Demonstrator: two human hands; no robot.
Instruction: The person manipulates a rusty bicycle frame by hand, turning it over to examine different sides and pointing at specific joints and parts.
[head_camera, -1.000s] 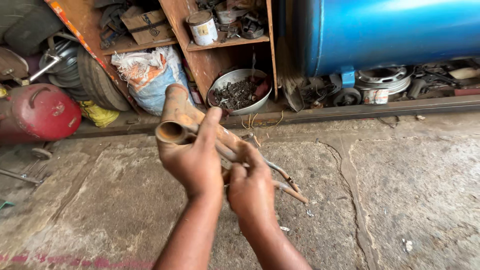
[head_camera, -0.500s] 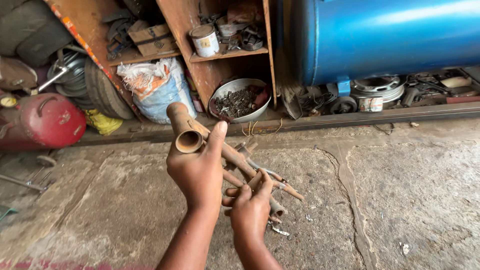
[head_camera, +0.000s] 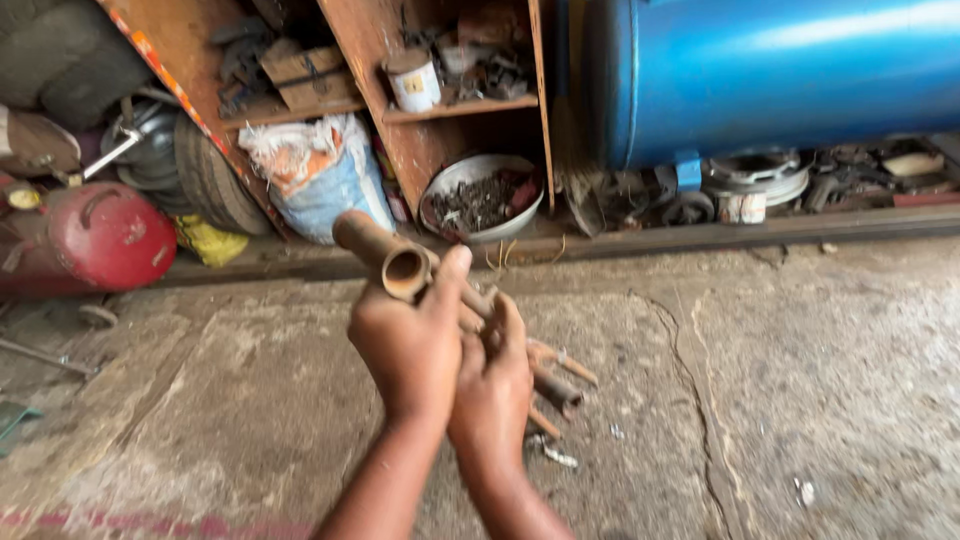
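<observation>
Pipe assembly (head_camera: 385, 255), rusty brown, held up above the concrete floor (head_camera: 820, 400), open end toward the camera. Left hand (head_camera: 410, 345) clamped around its upper tube, thumb raised beside the opening. Right hand (head_camera: 492, 385) closed on the thinner branching tubes just beside and below the left. Beyond the assembly: metal bowl (head_camera: 480, 195) of scrap, wooden shelf (head_camera: 450, 105), blue drum (head_camera: 780, 70). Red cylinder (head_camera: 95, 235) far left of it.

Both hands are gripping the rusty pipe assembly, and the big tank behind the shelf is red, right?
Not quite. In the head view both hands, left hand and right hand, do grip the rusty pipe assembly, but the big tank is blue.
</observation>
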